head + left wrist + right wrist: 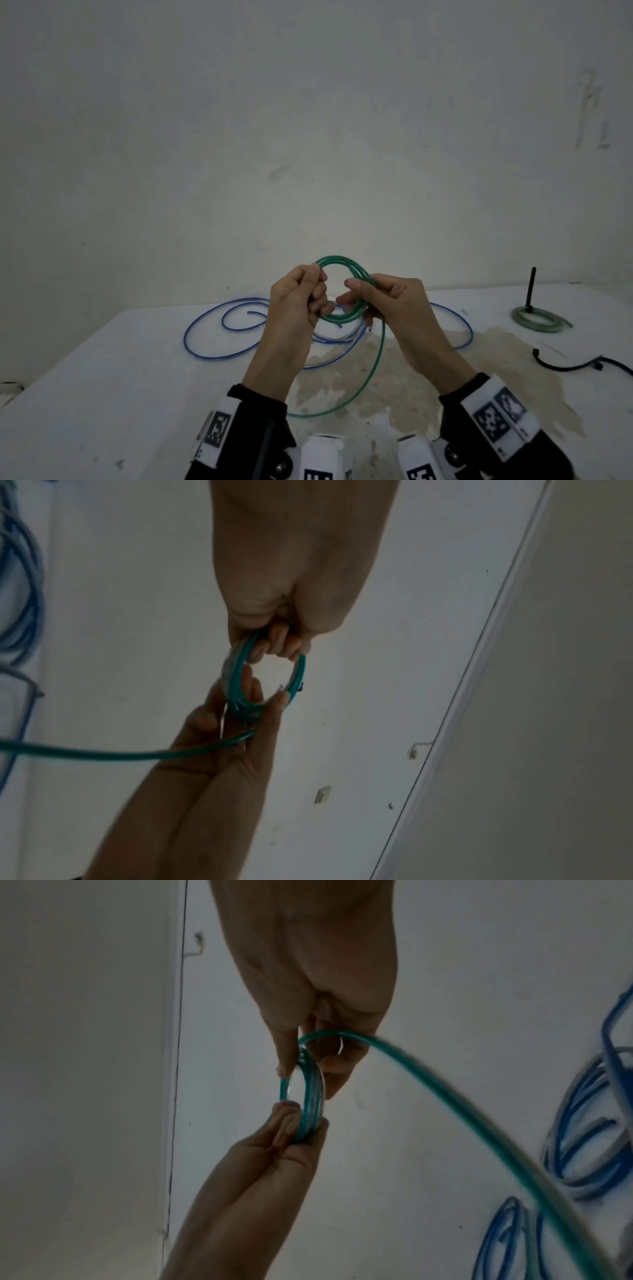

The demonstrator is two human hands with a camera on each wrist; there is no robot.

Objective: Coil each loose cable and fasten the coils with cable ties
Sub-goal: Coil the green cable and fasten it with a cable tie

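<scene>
Both hands hold a small coil of green cable (337,262) upright above the white table (102,394). My left hand (317,286) grips the coil's left side, thumb on top and fingers curled through the ring. My right hand (356,293) pinches the right side between thumb and fingers. A loose green tail (364,380) drops from the right hand and curves back toward my left sleeve. The left wrist view shows the left fingers (274,645) hooked round the coil (240,693). In the right wrist view the right fingers (286,1058) pinch the coil (310,1096).
A long loose blue cable (219,329) sprawls on the table behind the hands. At the far right lies a grey-green coil (537,318) with a black tie (531,287) standing up from it. Loose black ties (582,366) lie nearer the right edge. A brown stain marks the table.
</scene>
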